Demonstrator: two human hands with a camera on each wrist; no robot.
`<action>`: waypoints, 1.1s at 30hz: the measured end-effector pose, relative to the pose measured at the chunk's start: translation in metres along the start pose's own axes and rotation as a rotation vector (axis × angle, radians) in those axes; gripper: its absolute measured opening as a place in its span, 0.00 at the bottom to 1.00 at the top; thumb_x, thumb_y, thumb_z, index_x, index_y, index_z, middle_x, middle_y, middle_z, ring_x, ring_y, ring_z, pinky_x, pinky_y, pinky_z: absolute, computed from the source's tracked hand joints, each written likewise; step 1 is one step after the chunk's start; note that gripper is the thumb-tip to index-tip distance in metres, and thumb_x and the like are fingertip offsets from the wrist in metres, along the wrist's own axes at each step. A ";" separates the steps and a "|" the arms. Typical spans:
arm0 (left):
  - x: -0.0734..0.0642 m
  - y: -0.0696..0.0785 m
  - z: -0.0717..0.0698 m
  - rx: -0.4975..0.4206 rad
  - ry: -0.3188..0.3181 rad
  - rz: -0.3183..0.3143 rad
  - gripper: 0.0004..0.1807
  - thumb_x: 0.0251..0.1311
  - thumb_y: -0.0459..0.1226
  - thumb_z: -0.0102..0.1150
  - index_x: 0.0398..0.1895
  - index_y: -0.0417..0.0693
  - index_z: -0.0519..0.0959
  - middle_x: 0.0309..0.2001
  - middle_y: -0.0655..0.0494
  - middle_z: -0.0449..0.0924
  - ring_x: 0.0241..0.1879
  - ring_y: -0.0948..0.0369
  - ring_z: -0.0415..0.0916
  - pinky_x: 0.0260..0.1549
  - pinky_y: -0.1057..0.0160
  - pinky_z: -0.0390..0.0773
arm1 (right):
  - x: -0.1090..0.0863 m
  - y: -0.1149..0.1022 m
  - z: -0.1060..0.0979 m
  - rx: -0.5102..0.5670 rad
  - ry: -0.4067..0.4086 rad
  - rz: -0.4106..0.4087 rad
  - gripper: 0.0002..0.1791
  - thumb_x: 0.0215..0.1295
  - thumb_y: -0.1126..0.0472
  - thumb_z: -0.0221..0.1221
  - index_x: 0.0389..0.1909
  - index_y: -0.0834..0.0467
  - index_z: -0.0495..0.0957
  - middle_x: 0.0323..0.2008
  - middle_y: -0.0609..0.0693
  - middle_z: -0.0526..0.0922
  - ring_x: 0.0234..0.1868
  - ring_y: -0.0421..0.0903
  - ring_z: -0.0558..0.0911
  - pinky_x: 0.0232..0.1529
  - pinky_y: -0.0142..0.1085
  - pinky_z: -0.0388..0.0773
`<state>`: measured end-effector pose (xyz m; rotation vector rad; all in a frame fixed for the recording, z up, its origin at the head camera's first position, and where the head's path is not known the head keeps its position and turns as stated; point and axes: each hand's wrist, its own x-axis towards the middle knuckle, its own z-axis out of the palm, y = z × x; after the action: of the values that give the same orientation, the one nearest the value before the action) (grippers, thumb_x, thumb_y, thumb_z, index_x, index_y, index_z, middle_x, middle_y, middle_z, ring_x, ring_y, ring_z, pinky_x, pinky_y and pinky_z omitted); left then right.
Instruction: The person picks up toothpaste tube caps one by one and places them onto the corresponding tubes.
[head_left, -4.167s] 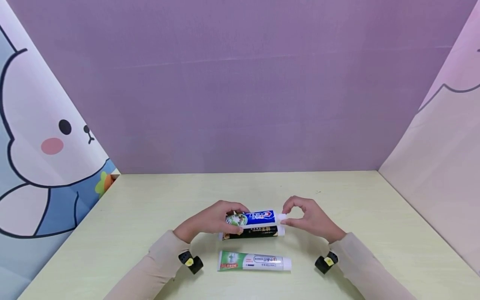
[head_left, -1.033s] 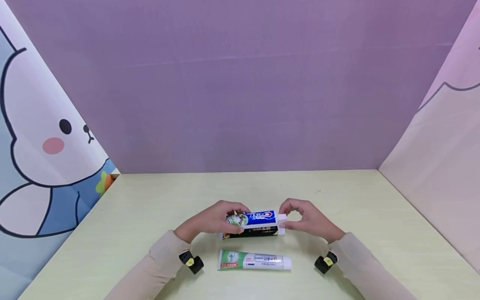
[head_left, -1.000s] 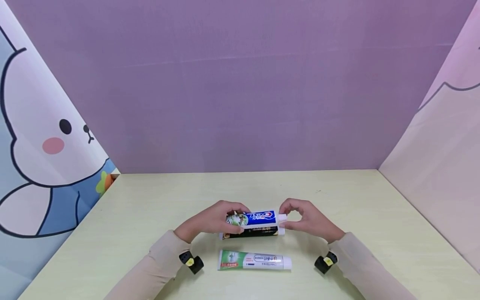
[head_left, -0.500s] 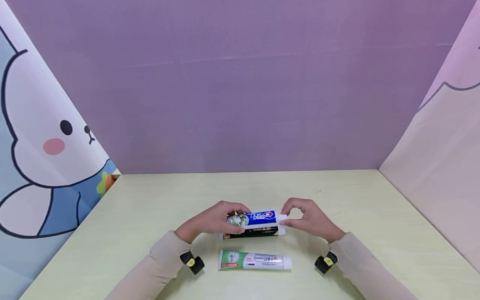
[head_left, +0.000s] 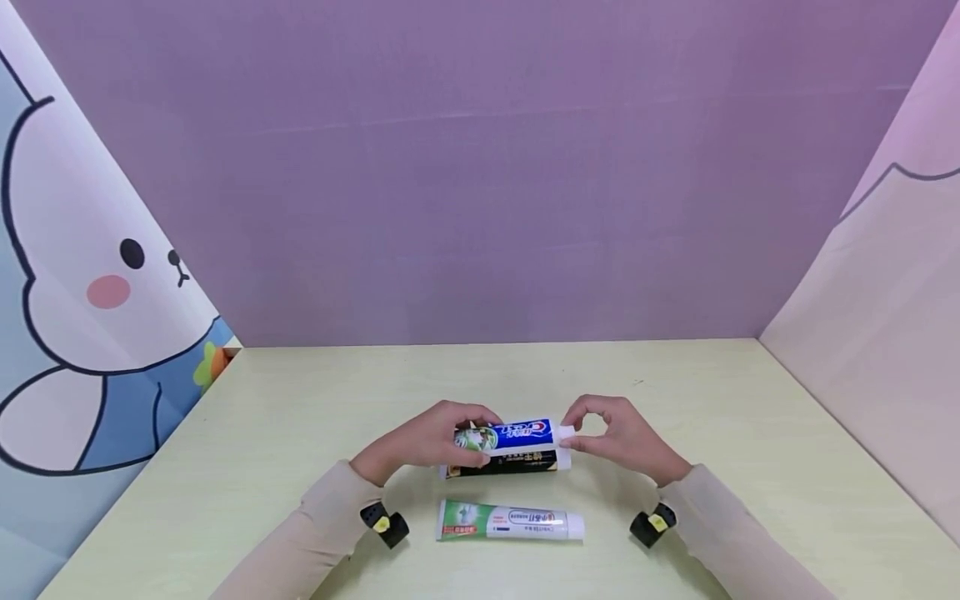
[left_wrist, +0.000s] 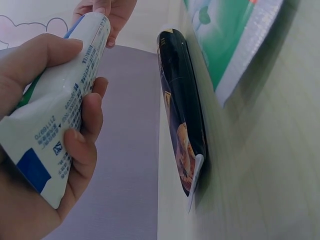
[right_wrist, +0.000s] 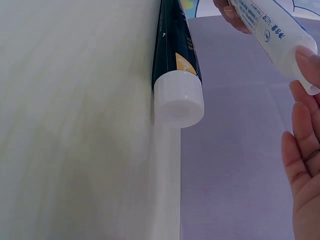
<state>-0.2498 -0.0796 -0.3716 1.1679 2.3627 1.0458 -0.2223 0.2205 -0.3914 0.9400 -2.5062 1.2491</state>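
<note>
My left hand (head_left: 431,437) grips a blue, white and green toothpaste tube (head_left: 525,435) by its crimped end, thumb on one side and fingers curled on the other. With thumb and forefinger, my right hand (head_left: 622,437) pinches the white cap at the tube's other end. In both wrist views the held tube (left_wrist: 75,90) is lifted clear of the table. Behind it in the head view, partly covered, a black toothpaste tube (head_left: 517,464) lies on the table; its white cap (right_wrist: 179,99) shows large in the right wrist view. Nearer the body lies a green and white toothpaste tube (head_left: 510,522).
The pale wooden table (head_left: 337,383) reaches back to a purple panel (head_left: 480,208). Cartoon-printed panels stand at the left (head_left: 97,333) and the right (head_left: 885,350). A black camera is strapped at each wrist.
The right hand's fingertips shift slightly at the cap, around it a second ago and a little further right now. The left hand keeps its hold; the two tubes on the table stay put.
</note>
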 end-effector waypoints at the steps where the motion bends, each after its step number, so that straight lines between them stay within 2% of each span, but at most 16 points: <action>1: 0.000 0.000 0.000 0.001 0.004 -0.001 0.23 0.55 0.40 0.64 0.55 0.50 0.75 0.45 0.59 0.78 0.39 0.65 0.74 0.38 0.67 0.76 | 0.000 0.000 0.000 -0.006 0.004 0.008 0.09 0.52 0.59 0.69 0.33 0.49 0.80 0.32 0.39 0.81 0.34 0.43 0.77 0.45 0.42 0.70; 9: 0.002 -0.003 -0.005 0.005 0.039 -0.010 0.23 0.54 0.40 0.64 0.55 0.51 0.75 0.44 0.61 0.79 0.38 0.64 0.74 0.37 0.67 0.76 | 0.001 0.001 -0.001 -0.049 0.060 0.061 0.06 0.58 0.59 0.65 0.36 0.53 0.81 0.35 0.40 0.82 0.37 0.38 0.78 0.47 0.49 0.72; 16: 0.006 -0.010 -0.009 0.012 0.065 0.013 0.22 0.57 0.41 0.62 0.55 0.51 0.75 0.43 0.61 0.79 0.36 0.64 0.73 0.37 0.66 0.75 | 0.003 0.004 -0.003 -0.026 0.125 0.087 0.04 0.58 0.66 0.63 0.34 0.55 0.81 0.33 0.46 0.83 0.37 0.36 0.78 0.47 0.41 0.74; 19: 0.010 -0.015 -0.010 0.022 0.065 0.015 0.22 0.57 0.41 0.61 0.56 0.51 0.75 0.43 0.61 0.78 0.36 0.64 0.73 0.36 0.65 0.75 | 0.004 0.002 -0.004 -0.012 0.132 0.088 0.04 0.59 0.70 0.61 0.34 0.59 0.80 0.33 0.51 0.83 0.38 0.35 0.77 0.45 0.38 0.74; 24: 0.019 -0.021 -0.010 0.059 0.054 0.000 0.22 0.59 0.40 0.61 0.57 0.50 0.74 0.45 0.62 0.78 0.37 0.65 0.72 0.38 0.66 0.74 | 0.005 -0.017 -0.008 0.020 0.131 0.066 0.02 0.60 0.72 0.58 0.33 0.65 0.80 0.32 0.56 0.83 0.36 0.33 0.77 0.39 0.31 0.73; 27: 0.023 -0.025 -0.011 0.069 0.043 -0.013 0.22 0.59 0.40 0.61 0.57 0.49 0.74 0.46 0.62 0.78 0.38 0.65 0.72 0.40 0.66 0.74 | 0.006 -0.029 -0.010 0.025 0.132 0.056 0.02 0.61 0.72 0.58 0.32 0.66 0.79 0.31 0.57 0.83 0.35 0.32 0.76 0.37 0.30 0.72; 33: 0.029 -0.033 -0.011 0.098 0.013 -0.023 0.21 0.60 0.40 0.61 0.56 0.47 0.74 0.46 0.59 0.78 0.41 0.65 0.72 0.42 0.65 0.74 | 0.009 -0.032 -0.011 0.024 0.123 0.064 0.03 0.62 0.71 0.57 0.32 0.64 0.79 0.31 0.57 0.83 0.35 0.33 0.76 0.37 0.31 0.73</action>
<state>-0.2924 -0.0761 -0.3865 1.1683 2.4561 0.9430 -0.2103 0.2105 -0.3598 0.7691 -2.4483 1.3165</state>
